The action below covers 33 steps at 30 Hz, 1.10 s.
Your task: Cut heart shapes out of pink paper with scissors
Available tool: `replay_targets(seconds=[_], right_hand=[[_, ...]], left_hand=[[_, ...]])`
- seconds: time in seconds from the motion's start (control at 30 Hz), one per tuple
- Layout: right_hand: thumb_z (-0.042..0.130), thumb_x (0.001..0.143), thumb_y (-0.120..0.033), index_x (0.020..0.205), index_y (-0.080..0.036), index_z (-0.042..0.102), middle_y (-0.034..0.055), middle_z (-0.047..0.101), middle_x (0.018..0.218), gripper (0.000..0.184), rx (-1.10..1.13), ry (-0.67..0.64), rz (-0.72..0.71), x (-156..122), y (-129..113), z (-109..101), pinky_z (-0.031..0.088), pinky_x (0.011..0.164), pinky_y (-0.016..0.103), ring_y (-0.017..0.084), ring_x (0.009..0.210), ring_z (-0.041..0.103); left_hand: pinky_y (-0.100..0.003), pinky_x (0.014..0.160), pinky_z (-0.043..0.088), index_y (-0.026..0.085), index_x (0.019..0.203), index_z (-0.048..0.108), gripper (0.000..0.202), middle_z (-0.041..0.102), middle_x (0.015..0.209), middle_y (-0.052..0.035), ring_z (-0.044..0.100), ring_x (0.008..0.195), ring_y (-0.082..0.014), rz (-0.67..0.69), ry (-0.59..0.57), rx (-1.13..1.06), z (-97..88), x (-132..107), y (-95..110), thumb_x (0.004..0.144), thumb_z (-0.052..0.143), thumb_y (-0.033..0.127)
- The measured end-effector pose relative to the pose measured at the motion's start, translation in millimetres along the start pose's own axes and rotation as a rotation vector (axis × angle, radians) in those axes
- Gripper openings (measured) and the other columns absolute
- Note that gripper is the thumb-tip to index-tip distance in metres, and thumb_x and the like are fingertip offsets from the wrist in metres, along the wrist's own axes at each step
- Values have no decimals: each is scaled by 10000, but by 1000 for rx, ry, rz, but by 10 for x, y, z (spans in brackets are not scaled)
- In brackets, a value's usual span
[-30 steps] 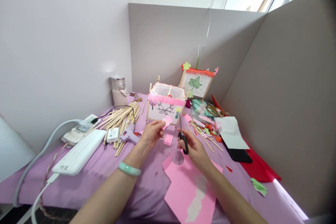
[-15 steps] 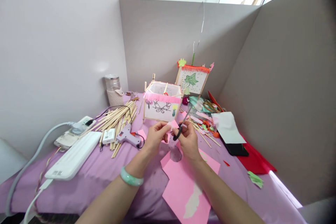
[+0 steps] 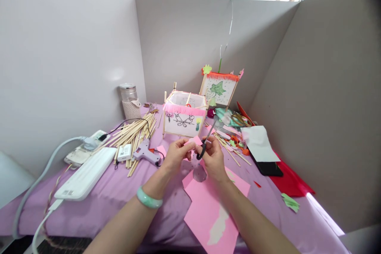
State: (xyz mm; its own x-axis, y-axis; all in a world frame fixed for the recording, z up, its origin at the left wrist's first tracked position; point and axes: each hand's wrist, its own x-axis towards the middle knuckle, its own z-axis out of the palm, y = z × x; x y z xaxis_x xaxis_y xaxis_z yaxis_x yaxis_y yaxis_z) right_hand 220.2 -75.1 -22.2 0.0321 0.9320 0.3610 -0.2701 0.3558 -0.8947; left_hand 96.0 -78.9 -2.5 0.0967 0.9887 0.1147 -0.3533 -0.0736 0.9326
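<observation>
Grey flat partition panels (image 3: 184, 39) box you in on three sides. Below, your table under a wrinkled purple cloth (image 3: 119, 184). Big pink paper sheet (image 3: 205, 206) with a torn whitish patch lies at the near edge, partly under your right forearm. Beyond your hands: white-sided stick-frame box (image 3: 181, 125) with pink fringe and line-drawn birds; behind it to the right, white panelled stick-frame piece (image 3: 228, 95) with orange fringe and green leaf. Pale wooden stick pile (image 3: 135, 135) on the left, lilac plastic glue gun (image 3: 145, 152) beside it. Your right hand (image 3: 214, 160) grips black-handled metal scissors (image 3: 201, 152), blades pointing away. Your left hand (image 3: 177, 154) pinches a small pink paper piece (image 3: 195, 139), close by your right fingertips; can't tell if those grip it too.
</observation>
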Motion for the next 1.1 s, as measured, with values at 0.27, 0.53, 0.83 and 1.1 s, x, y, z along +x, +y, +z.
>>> replay_targets(seconds=[0.27,0.53,0.83,1.1], right_hand=[[646,799,-369,1078,-240,495,-43,516,761,343,-159,-342,125,-146,80,26,390,595,248,120,648,479],[632,804,-397,1037,-236,540,-32,518,760,298,-198,-370,122,-168,24,65,398,613,252,129,662,479],[588,820,-400,1001,-253,541,-37,522,698,238,-198,-331,141,-178,71,90,402,566,252,131,609,484],[578,840,-421,1038,-248,529,-40,522,687,268,-223,-329,140,-182,124,88,400,559,254,129,591,486]], left_hand=[[-199,458,344,150,643,519,301,485,532,57,423,427,-43,53,175,-196,-120,78,74,622,766,322],[-204,482,369,150,661,537,283,491,519,54,455,438,-52,35,138,-211,-97,62,51,643,754,331],[-212,472,366,162,666,534,266,474,504,54,449,441,-65,3,147,-189,-89,58,29,665,742,328],[-194,454,342,154,677,551,257,477,518,59,419,431,-41,-11,148,-287,-114,111,-26,642,771,284]])
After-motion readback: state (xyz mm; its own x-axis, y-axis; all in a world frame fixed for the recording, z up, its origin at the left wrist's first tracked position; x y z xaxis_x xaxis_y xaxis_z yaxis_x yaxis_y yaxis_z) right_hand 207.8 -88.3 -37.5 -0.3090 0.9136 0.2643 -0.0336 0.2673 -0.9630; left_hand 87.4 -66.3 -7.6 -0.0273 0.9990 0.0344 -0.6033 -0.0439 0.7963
